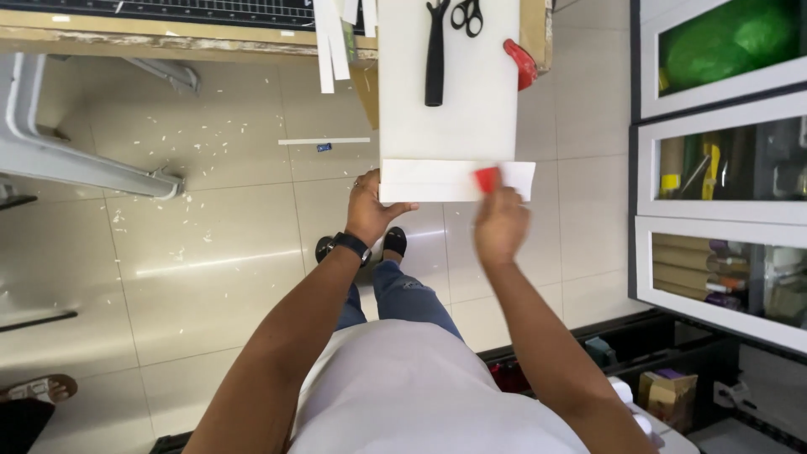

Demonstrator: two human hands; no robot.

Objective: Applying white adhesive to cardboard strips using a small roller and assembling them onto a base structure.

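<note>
left hand (370, 210): yours, a dark wristband (351, 245) on the wrist; its fingers pinch the left end of the folded flap, thumb lying on top.
right hand (501, 225): yours; its fingers are closed on a small red tool (487, 179), pressed to the flap near its right end.
white sheet (448, 80): long white sheet lying on the bench and running out past its near edge, over the floor.
folded flap (437, 181): the sheet's near end, turned up into a wider white band, between your two hands.
black-handled tool (435, 55): lies lengthwise on the sheet, well beyond your hands.
scissors (467, 15): black handles, on the sheet just beside the black-handled tool, at the top edge of the view.
red object (522, 62): at the sheet's right edge; you cannot tell its kind.
bench (168, 38): worn wooden edge, a dark gridded mat (160, 8) on top, white paper strips (332, 46) hanging over the edge.
floor (210, 252): pale tiles, scattered with white scraps; one white strip (324, 141) lies flat near the bench.
cabinet (723, 168): white-framed glass doors on your right, with rolls and a green bundle (727, 38) behind the glass.
feet: dark shoes (393, 242) below the flap, beside your jeans (403, 298).
sandalled foot (38, 389): another person's, at the lower left corner.
</note>
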